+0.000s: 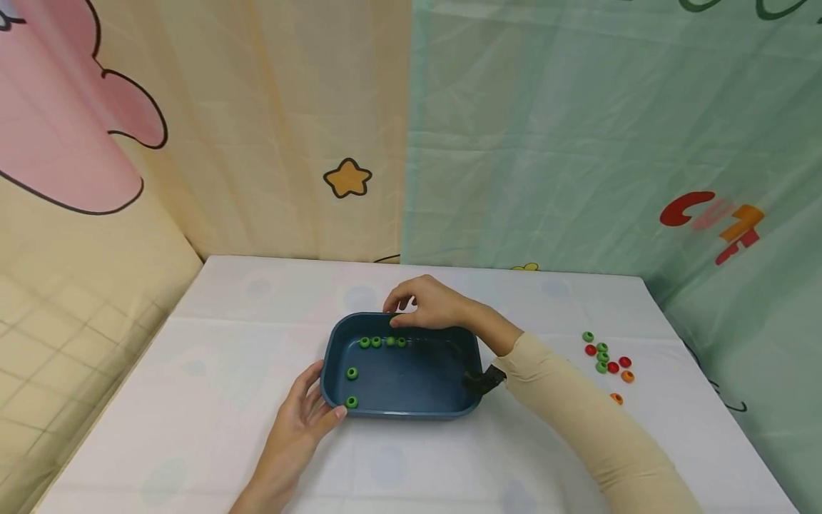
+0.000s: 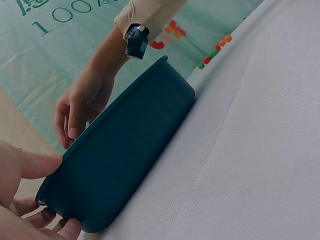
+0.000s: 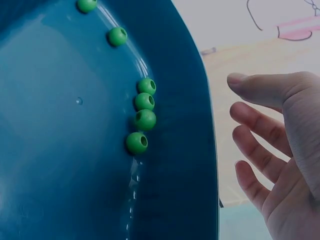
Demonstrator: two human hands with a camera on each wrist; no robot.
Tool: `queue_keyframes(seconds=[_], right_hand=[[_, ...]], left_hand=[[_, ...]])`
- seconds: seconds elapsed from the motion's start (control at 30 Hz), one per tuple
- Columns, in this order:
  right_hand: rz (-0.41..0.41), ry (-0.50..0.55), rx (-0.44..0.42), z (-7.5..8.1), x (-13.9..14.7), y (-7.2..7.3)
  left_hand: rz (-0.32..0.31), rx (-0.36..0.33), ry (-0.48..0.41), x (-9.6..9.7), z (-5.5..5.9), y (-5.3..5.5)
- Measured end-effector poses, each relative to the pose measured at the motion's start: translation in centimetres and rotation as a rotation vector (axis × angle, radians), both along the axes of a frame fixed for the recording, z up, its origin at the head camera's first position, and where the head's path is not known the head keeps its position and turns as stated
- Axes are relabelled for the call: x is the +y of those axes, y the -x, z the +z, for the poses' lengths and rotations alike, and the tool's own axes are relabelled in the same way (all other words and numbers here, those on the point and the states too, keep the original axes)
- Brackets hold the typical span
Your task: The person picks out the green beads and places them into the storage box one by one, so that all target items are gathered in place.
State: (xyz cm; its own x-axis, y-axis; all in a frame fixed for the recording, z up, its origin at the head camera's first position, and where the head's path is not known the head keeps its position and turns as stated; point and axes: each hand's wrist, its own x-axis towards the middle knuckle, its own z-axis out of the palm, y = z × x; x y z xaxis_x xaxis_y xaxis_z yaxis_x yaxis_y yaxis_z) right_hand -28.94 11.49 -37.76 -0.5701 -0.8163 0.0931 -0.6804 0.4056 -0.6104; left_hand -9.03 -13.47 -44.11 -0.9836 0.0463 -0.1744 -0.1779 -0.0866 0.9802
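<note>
A dark blue plastic tray (image 1: 411, 385) sits on the white table with several green beads (image 1: 352, 373) inside, along its left and far sides. My left hand (image 1: 298, 421) holds the tray's near left corner; in the left wrist view its thumb (image 2: 42, 165) lies on the rim and its fingertips touch the outer wall. Over the far rim hovers my right hand (image 1: 433, 303). In the right wrist view the right hand (image 3: 285, 135) appears just outside the rim, fingers loosely bent and apart, with nothing between them.
To the right of the tray, loose beads in red (image 1: 626, 362), green (image 1: 588, 336) and orange (image 1: 627, 376) lie on the white tablecloth (image 1: 244, 357). A black wrist camera (image 1: 486, 380) sits at the right sleeve, over the tray's right edge. Printed curtains (image 1: 565, 143) hang behind the table.
</note>
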Motion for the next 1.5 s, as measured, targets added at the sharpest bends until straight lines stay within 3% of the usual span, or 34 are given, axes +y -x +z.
queue_keyframes(seconds=[0.5, 0.9, 1.5], right_hand=[[-0.066, -0.018, 0.035, 0.1, 3.1, -0.7], [-0.147, 0.002, -0.004, 0.4, 6.6, -1.5], [-0.263, 0.02, -0.015, -0.4, 11.2, -2.5]], left_hand=[[-0.001, 0.009, -0.005, 0.0, 0.1, -0.1], [-0.001, 0.014, -0.006, 0.0, 0.0, -0.1], [0.0, 0.008, -0.007, -0.1, -0.1, -0.1]])
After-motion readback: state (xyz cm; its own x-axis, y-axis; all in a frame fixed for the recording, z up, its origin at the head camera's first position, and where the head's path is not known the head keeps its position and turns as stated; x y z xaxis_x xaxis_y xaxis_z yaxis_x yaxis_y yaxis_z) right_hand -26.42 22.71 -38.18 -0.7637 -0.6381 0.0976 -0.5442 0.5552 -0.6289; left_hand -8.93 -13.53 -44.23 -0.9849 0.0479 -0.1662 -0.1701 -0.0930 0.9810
